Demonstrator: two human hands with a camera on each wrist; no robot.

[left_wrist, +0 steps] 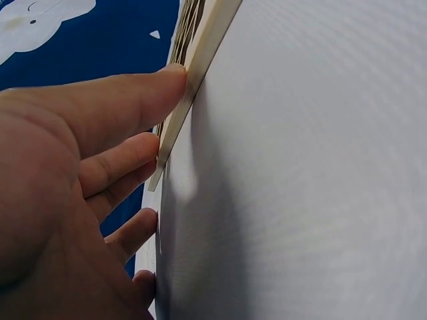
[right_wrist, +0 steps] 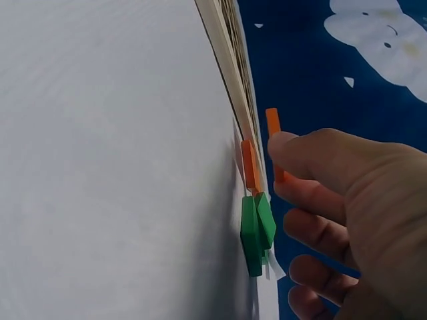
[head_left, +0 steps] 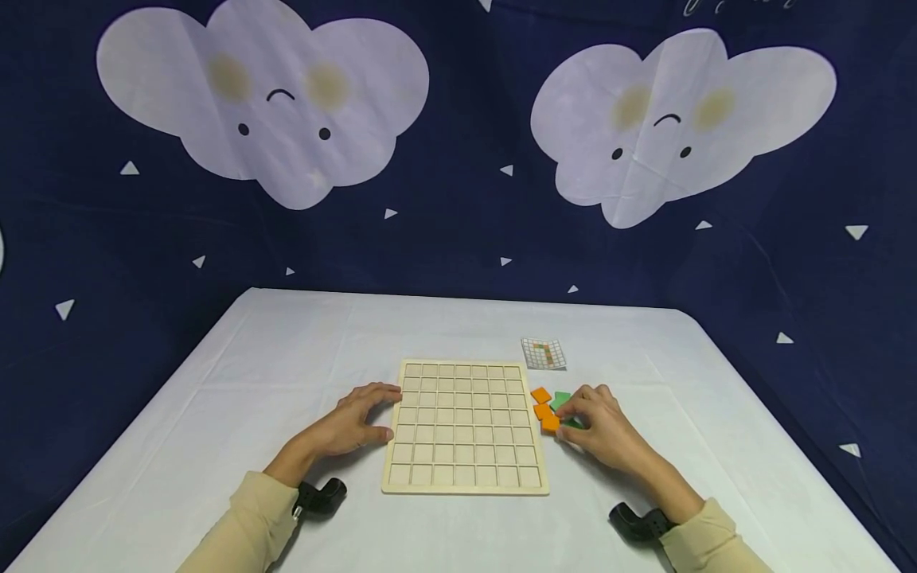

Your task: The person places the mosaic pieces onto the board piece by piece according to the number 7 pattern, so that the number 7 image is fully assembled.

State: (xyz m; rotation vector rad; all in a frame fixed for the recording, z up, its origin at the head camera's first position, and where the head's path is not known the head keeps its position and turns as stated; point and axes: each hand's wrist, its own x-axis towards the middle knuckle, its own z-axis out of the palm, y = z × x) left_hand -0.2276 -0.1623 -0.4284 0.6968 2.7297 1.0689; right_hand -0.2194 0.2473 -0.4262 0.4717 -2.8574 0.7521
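A pale wooden grid board (head_left: 466,490) lies flat on the white table. My left hand (head_left: 353,420) is at its left side, and in the left wrist view the thumb (left_wrist: 163,93) touches the board's edge with the fingers loosely extended. Right of the board, my right hand (head_left: 607,426) pinches an orange square tile (right_wrist: 272,120) between thumb and forefinger, raised off the table. Another orange tile (head_left: 540,395) and green tiles (head_left: 560,399) lie beside and partly under that hand. The green pieces (right_wrist: 250,233) overlap in the right wrist view.
A small printed grid card (head_left: 544,354) with coloured squares lies beyond the board's far right corner. White cloth covers the table (head_left: 322,334). Behind it hangs a dark blue cloth (head_left: 458,239) with clouds and triangles. Black wrist devices (head_left: 322,497) sit on both forearms.
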